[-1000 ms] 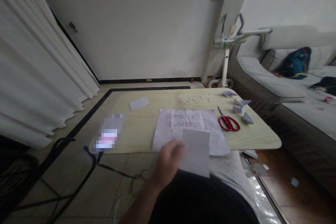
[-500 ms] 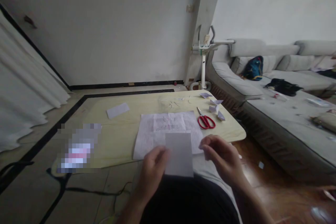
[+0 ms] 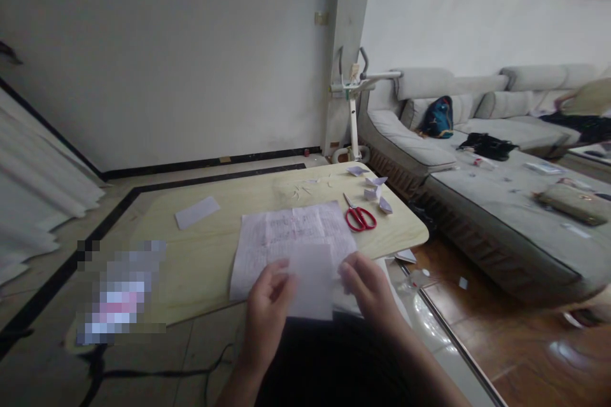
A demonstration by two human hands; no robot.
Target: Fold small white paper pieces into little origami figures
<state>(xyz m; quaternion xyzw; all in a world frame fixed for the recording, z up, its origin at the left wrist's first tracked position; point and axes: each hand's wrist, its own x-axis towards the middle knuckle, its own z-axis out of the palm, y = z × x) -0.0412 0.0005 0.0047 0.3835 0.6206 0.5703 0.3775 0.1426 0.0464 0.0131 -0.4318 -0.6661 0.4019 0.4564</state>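
Observation:
A small blank sheet of white paper (image 3: 311,283) is pinched at its left edge by my left hand (image 3: 272,299). It stands tilted up over the near edge of the table, in front of my dark clothing. My right hand (image 3: 365,283) is just off the paper's right edge, its thumb and fingertips drawn together with nothing visible in them. Behind the paper, a large creased sheet with writing (image 3: 267,235) lies flat on the table (image 3: 200,254). Red-handled scissors (image 3: 360,219) rest to the right of that sheet.
Several folded paper pieces (image 3: 373,193) stand at the table's right end. Thin paper scraps (image 3: 301,191) lie at the back, and a white paper strip (image 3: 197,212) on the left. A pixelated object (image 3: 119,299) sits front left. A grey sofa (image 3: 506,216) stands right; a person (image 3: 589,105) is at its far end.
The view has swung to the right, so everything sits farther left. My right hand has come closer to the paper's right edge. My left hand still holds the paper.

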